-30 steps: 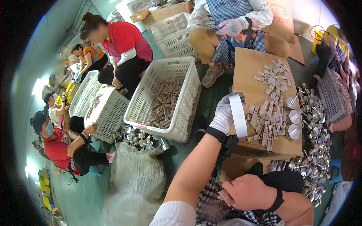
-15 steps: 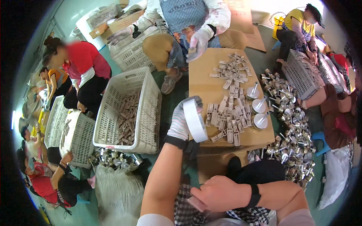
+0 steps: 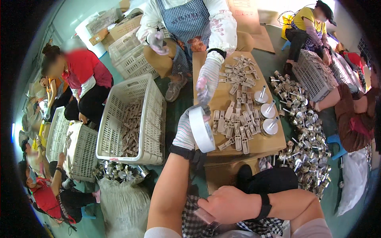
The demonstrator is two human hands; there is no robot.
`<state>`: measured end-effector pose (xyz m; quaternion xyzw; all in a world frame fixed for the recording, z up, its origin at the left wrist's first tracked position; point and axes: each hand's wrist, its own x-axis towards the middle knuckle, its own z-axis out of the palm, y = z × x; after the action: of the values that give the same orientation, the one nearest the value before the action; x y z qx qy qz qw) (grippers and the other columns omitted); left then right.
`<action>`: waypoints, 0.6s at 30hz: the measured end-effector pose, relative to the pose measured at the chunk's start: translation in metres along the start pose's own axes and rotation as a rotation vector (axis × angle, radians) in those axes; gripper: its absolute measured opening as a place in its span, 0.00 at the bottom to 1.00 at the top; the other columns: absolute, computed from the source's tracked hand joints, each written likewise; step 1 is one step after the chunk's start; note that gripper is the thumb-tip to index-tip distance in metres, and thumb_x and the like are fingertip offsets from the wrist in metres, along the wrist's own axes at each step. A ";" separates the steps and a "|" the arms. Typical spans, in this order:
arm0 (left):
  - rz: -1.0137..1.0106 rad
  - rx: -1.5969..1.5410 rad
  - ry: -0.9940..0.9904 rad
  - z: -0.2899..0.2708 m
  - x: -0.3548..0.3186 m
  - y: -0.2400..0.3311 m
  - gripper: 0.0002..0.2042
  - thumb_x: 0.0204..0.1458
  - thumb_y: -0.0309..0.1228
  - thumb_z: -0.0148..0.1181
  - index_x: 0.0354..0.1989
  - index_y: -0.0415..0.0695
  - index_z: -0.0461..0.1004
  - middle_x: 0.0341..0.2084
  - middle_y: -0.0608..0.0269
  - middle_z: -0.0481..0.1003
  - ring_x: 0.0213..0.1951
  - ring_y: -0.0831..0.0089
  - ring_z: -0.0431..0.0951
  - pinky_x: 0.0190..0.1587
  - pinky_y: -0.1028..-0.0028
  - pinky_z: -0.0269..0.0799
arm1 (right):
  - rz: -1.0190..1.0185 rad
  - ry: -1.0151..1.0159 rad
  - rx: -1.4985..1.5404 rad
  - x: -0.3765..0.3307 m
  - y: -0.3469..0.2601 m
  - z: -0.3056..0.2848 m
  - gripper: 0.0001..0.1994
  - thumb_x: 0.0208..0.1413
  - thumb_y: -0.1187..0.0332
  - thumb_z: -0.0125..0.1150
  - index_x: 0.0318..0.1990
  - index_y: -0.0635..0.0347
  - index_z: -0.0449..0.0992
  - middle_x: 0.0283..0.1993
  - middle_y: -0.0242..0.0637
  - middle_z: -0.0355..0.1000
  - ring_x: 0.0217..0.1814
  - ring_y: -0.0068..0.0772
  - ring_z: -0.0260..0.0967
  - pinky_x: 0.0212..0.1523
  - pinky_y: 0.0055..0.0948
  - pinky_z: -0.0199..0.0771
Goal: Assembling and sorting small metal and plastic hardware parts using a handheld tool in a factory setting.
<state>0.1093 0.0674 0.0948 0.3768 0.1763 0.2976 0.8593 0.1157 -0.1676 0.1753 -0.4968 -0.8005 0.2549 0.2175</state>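
Note:
My left hand (image 3: 185, 129), in a striped glove, holds up a white roll of tape (image 3: 201, 129) over the near edge of a low cardboard table (image 3: 222, 99). A gloved hand of the person in a checked apron (image 3: 203, 85) reaches toward the roll from across the table. My right hand (image 3: 226, 204) is bare, curled in my lap on a small pinkish object. Several small beige metal parts (image 3: 238, 125) lie spread on the cardboard, with three round metal discs on stems (image 3: 268, 113) at its right.
A white plastic crate (image 3: 154, 119) with brownish parts stands left of the table. A heap of shiny metal fittings (image 3: 307, 135) lies on the floor at right. More crates and several seated people surround me. A white sack (image 3: 123, 206) sits at lower left.
My view has swung, so the table shifted left then right in frame. The person opposite has stretched a gloved hand down to the tape roll. My right hand stays in my lap.

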 end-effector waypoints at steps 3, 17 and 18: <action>-0.024 0.005 0.016 -0.009 0.004 -0.001 0.18 0.34 0.16 0.67 0.38 0.40 0.74 0.32 0.64 0.75 0.33 0.73 0.75 0.36 0.72 0.73 | -0.001 -0.006 0.004 0.001 0.000 0.001 0.10 0.45 0.65 0.57 0.25 0.60 0.63 0.15 0.38 0.66 0.18 0.42 0.68 0.21 0.35 0.67; 0.204 0.384 -0.163 0.015 0.004 0.024 0.20 0.46 0.29 0.65 0.47 0.36 0.69 0.38 0.58 0.74 0.40 0.68 0.74 0.44 0.70 0.70 | 0.028 0.000 -0.091 0.000 0.001 -0.005 0.12 0.51 0.63 0.55 0.24 0.59 0.65 0.13 0.40 0.64 0.16 0.43 0.67 0.17 0.37 0.65; 0.176 0.216 -0.137 0.015 -0.005 0.019 0.19 0.46 0.29 0.65 0.46 0.37 0.69 0.36 0.59 0.74 0.38 0.69 0.73 0.43 0.70 0.70 | 0.009 0.010 -0.086 -0.001 0.002 -0.006 0.12 0.51 0.62 0.55 0.24 0.59 0.65 0.13 0.40 0.64 0.16 0.43 0.67 0.16 0.37 0.65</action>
<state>0.1065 0.0667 0.1196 0.5004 0.1143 0.3246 0.7945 0.1215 -0.1668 0.1784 -0.5107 -0.8073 0.2191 0.1987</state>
